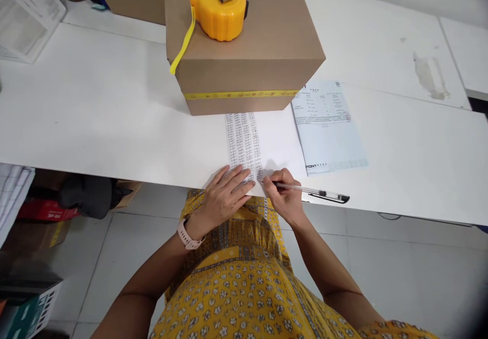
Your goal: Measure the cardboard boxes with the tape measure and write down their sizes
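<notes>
A sheet of paper (243,135) with columns of small handwriting lies at the front of the white table. Its far end meets the base of a cardboard box. My left hand (227,191) rests flat on the near part of the sheet, fingers stretched out, holding nothing. A pale pink watch band circles that wrist. In my right hand (285,194) is a clear pen (324,193) with black ends, pinched between thumb and fingers. The pen's tip meets the sheet by the rightmost column, just right of my left fingertips.
The brown cardboard box (244,74), banded with yellow tape, stands behind the sheet. On top sits a yellow tape measure (221,11) with a wrist strap. A pale blue printed form (330,135) lies to the right. The table's front edge (114,180) runs close to my body.
</notes>
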Demonstrator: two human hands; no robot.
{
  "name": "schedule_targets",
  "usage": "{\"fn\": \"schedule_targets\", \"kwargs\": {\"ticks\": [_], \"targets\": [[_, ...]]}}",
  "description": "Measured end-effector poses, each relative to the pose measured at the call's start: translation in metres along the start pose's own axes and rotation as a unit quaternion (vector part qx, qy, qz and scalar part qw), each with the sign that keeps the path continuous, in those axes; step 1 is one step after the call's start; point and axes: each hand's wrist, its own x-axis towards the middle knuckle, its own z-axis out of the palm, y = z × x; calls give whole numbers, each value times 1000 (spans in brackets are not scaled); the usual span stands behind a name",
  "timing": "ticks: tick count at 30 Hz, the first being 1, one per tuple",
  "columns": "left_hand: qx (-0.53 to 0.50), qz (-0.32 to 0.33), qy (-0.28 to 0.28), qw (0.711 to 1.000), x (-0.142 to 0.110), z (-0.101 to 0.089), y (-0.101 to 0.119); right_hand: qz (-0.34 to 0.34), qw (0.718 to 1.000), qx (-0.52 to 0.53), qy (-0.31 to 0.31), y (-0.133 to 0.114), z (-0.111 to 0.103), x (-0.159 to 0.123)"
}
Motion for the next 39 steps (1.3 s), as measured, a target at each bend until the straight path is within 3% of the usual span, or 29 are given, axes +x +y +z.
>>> {"fn": "schedule_targets", "kwargs": {"ticks": [39], "targets": [[-2,3,12,1000,1,1,0,-19,1000,-7,4,3,0,0]]}}
